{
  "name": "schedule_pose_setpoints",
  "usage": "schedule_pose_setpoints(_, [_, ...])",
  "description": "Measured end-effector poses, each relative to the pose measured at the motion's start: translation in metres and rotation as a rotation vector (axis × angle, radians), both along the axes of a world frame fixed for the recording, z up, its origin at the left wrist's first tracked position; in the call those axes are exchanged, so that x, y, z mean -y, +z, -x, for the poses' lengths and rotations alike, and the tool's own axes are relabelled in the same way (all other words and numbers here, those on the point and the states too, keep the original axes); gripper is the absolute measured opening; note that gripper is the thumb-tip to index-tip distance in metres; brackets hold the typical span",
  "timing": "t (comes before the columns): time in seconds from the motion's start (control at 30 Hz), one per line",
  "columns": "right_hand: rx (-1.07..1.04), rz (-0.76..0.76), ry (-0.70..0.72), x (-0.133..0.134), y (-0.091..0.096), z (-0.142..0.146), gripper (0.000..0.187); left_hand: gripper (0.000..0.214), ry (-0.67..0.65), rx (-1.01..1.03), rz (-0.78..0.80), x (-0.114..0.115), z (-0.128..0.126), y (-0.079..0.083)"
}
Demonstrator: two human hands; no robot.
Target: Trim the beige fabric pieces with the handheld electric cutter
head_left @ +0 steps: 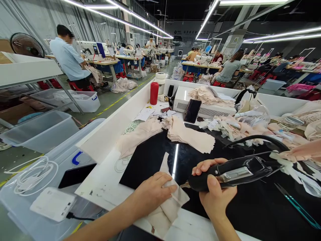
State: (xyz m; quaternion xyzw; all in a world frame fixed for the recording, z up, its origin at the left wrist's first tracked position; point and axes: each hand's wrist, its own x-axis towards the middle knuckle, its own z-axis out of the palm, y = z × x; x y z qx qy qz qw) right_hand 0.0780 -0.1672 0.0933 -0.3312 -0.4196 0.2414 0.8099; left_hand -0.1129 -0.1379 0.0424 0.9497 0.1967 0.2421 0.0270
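- Cloth is what I notice first: one piece of pale pink cloth (167,214), at the lower middle of the frame. Who is holding it?
- It is the left hand (152,189). Its fingers press the piece between the thumb and the others. The lower part of the cloth lies across the near edge of the white table (107,189), and the upper corner points toward the centre of the frame.
- And the right hand (214,197)?
- Its fingers are closed around the end of a black tool (235,174), right of centre. A thin metal tip (185,185) comes out toward the cloth. Whether the tip touches it, I cannot tell.
- What is lying under the tool?
- A black sheet (150,160). Upon it, at the right edge of the frame, there is a pair of green tweezers (298,206).
- Do you see more cloth?
- Yes, a stack of similar pieces (192,135) lies just above the centre, and another pile (140,135) lies to its left. Behind the stack, a phone (192,111) leans against a white box (179,100), and to the left of this box a red cup (154,93) stands upright.
- Is somebody nearby?
- At upper left, a person in a light blue shirt (66,58) sits beside a sewing machine (91,48).
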Motion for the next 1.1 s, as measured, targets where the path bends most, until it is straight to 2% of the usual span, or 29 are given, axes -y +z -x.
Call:
schedule_pose_setpoints(0.33, [-0.034,0.005,-0.005,-0.004,0.002,0.003,0.031,0.022,0.017,0.045,-0.026,0.002,0.000,-0.011])
schedule_pose_setpoints(0.67, [-0.038,0.003,0.017,-0.015,-0.001,0.011,0.027,0.019,0.008,0.039,0.041,0.002,0.000,-0.007])
schedule_pose_setpoints(1.1, [-0.044,-0.008,0.037,-0.025,-0.001,0.015,0.025,0.018,0.039,0.057,-0.007,0.008,-0.003,-0.007])
